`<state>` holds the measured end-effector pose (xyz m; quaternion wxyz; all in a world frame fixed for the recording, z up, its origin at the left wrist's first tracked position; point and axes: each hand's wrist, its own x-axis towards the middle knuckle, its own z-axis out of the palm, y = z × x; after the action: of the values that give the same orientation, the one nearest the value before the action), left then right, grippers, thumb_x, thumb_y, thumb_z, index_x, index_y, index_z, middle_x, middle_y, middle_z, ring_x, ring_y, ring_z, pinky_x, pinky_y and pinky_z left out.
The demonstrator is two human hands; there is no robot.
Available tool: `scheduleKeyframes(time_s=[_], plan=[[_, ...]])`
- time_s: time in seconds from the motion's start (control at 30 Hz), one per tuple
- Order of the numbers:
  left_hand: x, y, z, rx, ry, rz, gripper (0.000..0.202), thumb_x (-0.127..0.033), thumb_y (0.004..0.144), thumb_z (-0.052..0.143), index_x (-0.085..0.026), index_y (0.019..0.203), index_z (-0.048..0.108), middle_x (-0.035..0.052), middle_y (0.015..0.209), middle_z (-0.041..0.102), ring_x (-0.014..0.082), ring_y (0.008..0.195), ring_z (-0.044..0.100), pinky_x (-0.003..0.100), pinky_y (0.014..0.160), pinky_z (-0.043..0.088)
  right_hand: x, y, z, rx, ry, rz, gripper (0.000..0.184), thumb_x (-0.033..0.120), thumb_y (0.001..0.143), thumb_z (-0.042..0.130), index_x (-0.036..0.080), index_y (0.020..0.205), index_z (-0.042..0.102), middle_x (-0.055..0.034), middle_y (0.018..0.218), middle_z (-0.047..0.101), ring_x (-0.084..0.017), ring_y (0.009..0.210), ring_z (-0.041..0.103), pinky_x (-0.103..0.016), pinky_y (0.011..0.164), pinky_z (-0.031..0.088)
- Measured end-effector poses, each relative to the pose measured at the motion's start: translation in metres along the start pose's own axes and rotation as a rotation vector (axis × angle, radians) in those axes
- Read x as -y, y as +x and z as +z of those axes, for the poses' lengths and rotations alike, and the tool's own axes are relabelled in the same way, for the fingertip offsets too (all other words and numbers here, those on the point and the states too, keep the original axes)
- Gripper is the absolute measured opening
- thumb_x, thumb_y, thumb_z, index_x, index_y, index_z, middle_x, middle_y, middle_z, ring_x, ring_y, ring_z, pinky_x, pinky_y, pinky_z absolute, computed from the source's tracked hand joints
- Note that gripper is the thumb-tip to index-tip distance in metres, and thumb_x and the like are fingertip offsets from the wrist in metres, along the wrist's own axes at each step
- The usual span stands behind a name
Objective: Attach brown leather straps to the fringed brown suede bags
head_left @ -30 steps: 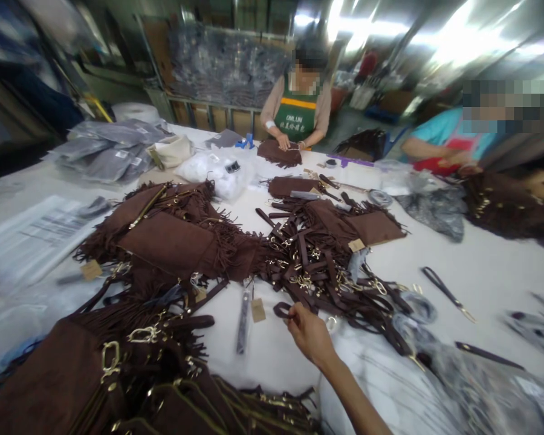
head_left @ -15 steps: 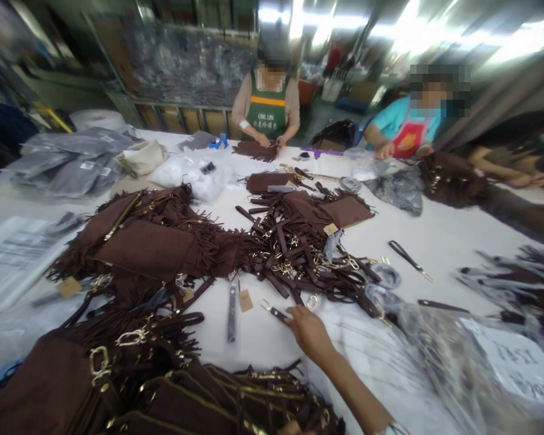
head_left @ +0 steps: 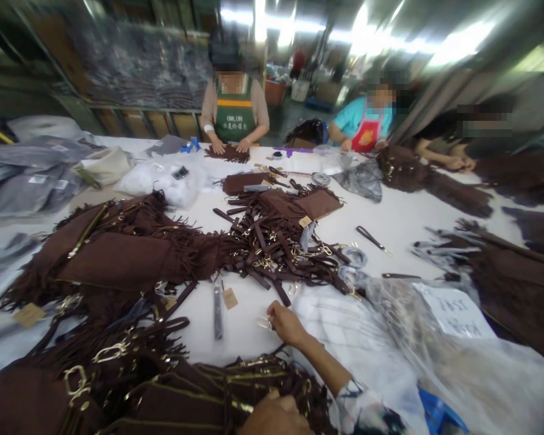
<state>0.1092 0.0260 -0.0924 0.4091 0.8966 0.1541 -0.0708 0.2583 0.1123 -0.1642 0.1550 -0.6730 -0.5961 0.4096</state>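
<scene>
My right hand (head_left: 288,324) is closed on a dark brown wrist strap, most of it hidden by the fingers. Its gold metal clasp (head_left: 265,323) sticks out to the left, over the white table. At the bottom edge, my left hand (head_left: 274,415) shows only in part, its fingers bent among a stack of brown bags with gold zips (head_left: 176,405); what it grips is hidden. Just beyond my right hand lies a heap of brown wrist straps (head_left: 272,244) with gold hooks. A wrapped strap (head_left: 218,312) with a cardboard tag (head_left: 229,298) lies left of that hand.
Brown fringed bags (head_left: 118,263) are piled at the left. Clear plastic bags with a handwritten paper (head_left: 456,311) lie at the right. A single strap loop (head_left: 372,238) rests farther back. Across the table, a person in a green apron (head_left: 234,118) and others handle brown pieces.
My right hand has drawn slightly left with the strap, its clasp now close to the fingers. My left hand has come up into view at the bottom. The view has turned right.
</scene>
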Motion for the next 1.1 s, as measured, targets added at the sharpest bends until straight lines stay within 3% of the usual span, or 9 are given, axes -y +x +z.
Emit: scheduleKeyframes(time_s=[0.07,0.13,0.2,0.3,0.43,0.53,0.73,1.1], plan=[[-0.007,-0.005,-0.006,0.012,-0.010,-0.005,0.021,-0.022,0.072,0.084,-0.021,0.066,0.064,-0.0032,0.068,0.066,0.0174,0.072,0.055,0.031,0.067,0.033,0.003,-0.027,-0.015,0.026,0.144,0.030,0.020,0.015,0.092,0.043,0.015,0.111,0.051,0.0013,0.077,0.061,-0.014,0.074,0.060,-0.028,0.073,0.049],[-0.019,-0.020,-0.023,-0.035,-0.123,0.055,0.017,-0.026,0.073,0.084,-0.028,0.080,0.069,-0.0059,0.077,0.069,0.0180,0.082,0.057,0.031,0.074,0.033,0.007,-0.058,-0.031,0.058,0.298,0.064,0.021,0.023,0.096,0.037,0.016,0.112,0.049,0.0010,0.076,0.061,-0.013,0.069,0.061,-0.025,0.067,0.049],[-0.032,-0.035,-0.043,-0.123,-0.241,0.028,0.016,-0.016,0.078,0.076,-0.026,0.085,0.066,-0.0069,0.084,0.069,0.0167,0.088,0.057,0.032,0.082,0.033,0.010,-0.093,-0.047,0.074,0.433,0.098,0.027,0.036,0.098,0.035,0.017,0.109,0.051,0.0010,0.074,0.061,-0.012,0.065,0.059,-0.024,0.062,0.048],[-0.043,-0.044,-0.063,-0.117,-0.290,-0.029,0.011,-0.014,0.083,0.069,-0.024,0.084,0.065,-0.0056,0.084,0.066,0.0165,0.088,0.054,0.032,0.081,0.032,0.011,-0.147,-0.062,0.022,0.557,0.167,0.033,0.049,0.095,0.042,0.020,0.105,0.054,0.0049,0.066,0.053,-0.010,0.055,0.050,-0.021,0.051,0.040],[-0.046,-0.039,-0.065,-0.085,-0.316,-0.033,0.012,-0.012,0.083,0.067,-0.023,0.086,0.064,-0.0052,0.086,0.065,0.0168,0.089,0.053,0.032,0.081,0.031,0.018,-0.207,-0.059,-0.153,0.526,0.273,0.029,0.047,0.094,0.049,0.020,0.084,0.054,0.0055,0.062,0.049,-0.010,0.056,0.046,-0.021,0.054,0.036],[-0.047,-0.036,-0.064,-0.074,-0.320,-0.049,0.009,-0.014,0.085,0.066,-0.023,0.086,0.064,-0.0048,0.085,0.064,0.0171,0.088,0.053,0.032,0.080,0.031,0.035,-0.235,-0.048,-0.195,0.481,0.306,0.030,0.045,0.096,0.046,0.020,0.081,0.052,0.0055,0.058,0.051,-0.011,0.056,0.047,-0.023,0.057,0.035],[-0.050,-0.035,-0.065,-0.056,-0.289,-0.101,0.006,-0.017,0.088,0.063,-0.023,0.085,0.065,-0.0031,0.084,0.062,0.0180,0.088,0.053,0.032,0.077,0.032,0.061,-0.255,-0.024,-0.111,0.543,0.240,0.028,0.046,0.099,0.040,0.021,0.090,0.050,0.0055,0.064,0.052,-0.011,0.060,0.050,-0.023,0.057,0.034],[-0.048,-0.035,-0.066,-0.024,-0.292,-0.161,0.007,-0.022,0.090,0.060,-0.022,0.084,0.063,-0.0006,0.086,0.060,0.0197,0.088,0.053,0.034,0.079,0.033,0.066,-0.247,-0.007,-0.172,0.484,0.287,0.023,0.038,0.102,0.029,0.023,0.096,0.045,0.0041,0.069,0.049,-0.014,0.063,0.051,-0.026,0.060,0.036]])
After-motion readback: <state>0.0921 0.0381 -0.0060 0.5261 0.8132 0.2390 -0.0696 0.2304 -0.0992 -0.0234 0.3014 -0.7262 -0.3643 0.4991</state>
